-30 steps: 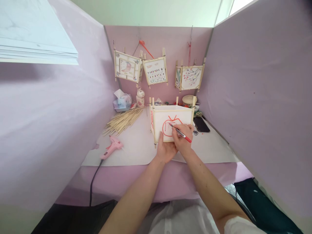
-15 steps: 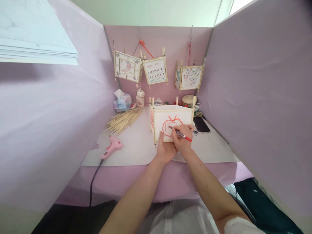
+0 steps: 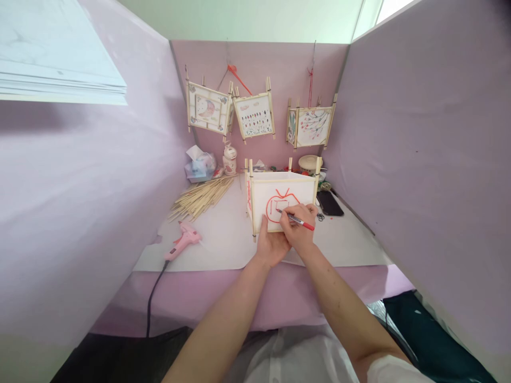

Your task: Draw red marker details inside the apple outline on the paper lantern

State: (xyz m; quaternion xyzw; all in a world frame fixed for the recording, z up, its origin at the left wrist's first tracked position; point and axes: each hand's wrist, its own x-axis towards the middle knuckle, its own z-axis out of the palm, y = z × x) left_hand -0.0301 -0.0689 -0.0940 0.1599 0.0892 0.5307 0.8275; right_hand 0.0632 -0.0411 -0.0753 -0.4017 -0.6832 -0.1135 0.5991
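Note:
A square paper lantern [image 3: 299, 187] with a frame of wooden sticks stands on the white sheet in the middle of the desk. A red apple outline [image 3: 272, 206] is drawn on its near face. My right hand [image 3: 300, 231] grips a red marker [image 3: 298, 219], whose tip touches the paper inside the outline. My left hand [image 3: 271, 246] holds the lantern at its lower near edge, just left of the right hand.
A pink glue gun [image 3: 181, 241] with a black cord lies at the left. A pile of wooden sticks [image 3: 202, 197] lies behind it. A black phone [image 3: 329, 203] sits at the right. Three finished lanterns [image 3: 253, 114] hang on the back wall; purple partitions close both sides.
The marker tip has moved a little down and left inside the apple outline, adding short red strokes. My left hand and the lantern have stayed in place.

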